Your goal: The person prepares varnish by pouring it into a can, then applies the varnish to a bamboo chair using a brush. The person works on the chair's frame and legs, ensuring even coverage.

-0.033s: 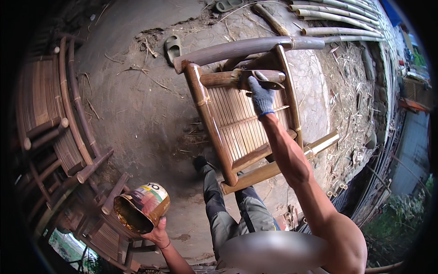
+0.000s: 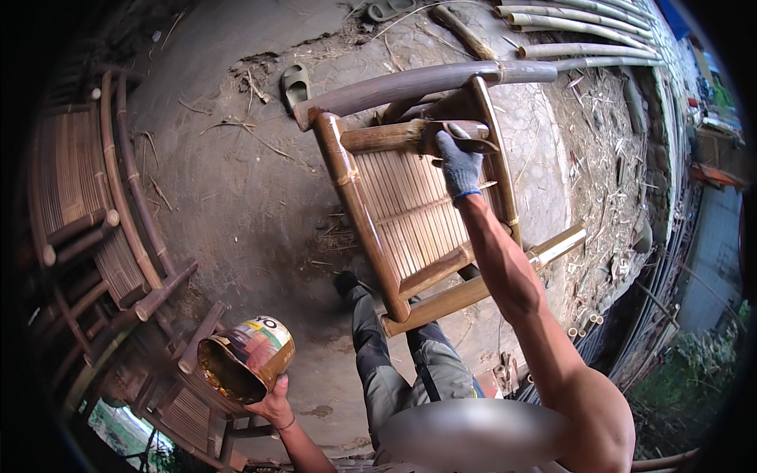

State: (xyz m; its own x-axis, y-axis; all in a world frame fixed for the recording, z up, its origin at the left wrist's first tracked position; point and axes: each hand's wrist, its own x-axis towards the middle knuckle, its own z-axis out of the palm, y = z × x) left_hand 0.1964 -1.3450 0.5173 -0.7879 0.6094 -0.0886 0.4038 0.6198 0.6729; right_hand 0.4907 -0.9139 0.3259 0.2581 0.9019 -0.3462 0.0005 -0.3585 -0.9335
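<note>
My right hand point(image 2: 460, 164), in a grey knit glove, is closed on a wide paintbrush point(image 2: 430, 139). The brush's dark bristles lie against the upper crossrail point(image 2: 378, 137) of a bamboo chair point(image 2: 371, 229). That chair has a slatted panel and glossy brown poles, some shining as if wet. At the lower left, my bare left hand point(image 2: 274, 404) grips a paint can point(image 2: 251, 351) by its lower side. The can is tilted, its mouth facing left, with golden-brown liquid or residue inside. The fingers behind the can are hidden.
Other bamboo furniture point(image 2: 71, 165) stands along the left, close to the can. Cut bamboo poles point(image 2: 583, 31) lie at the upper right. A green sandal point(image 2: 296, 83) rests on the floor beyond the chair. Wood scraps point(image 2: 599, 165) litter the ground at right.
My right hand and the brush have shifted slightly right along the crossrail. The left hand and the can stay nearly where they were.
</note>
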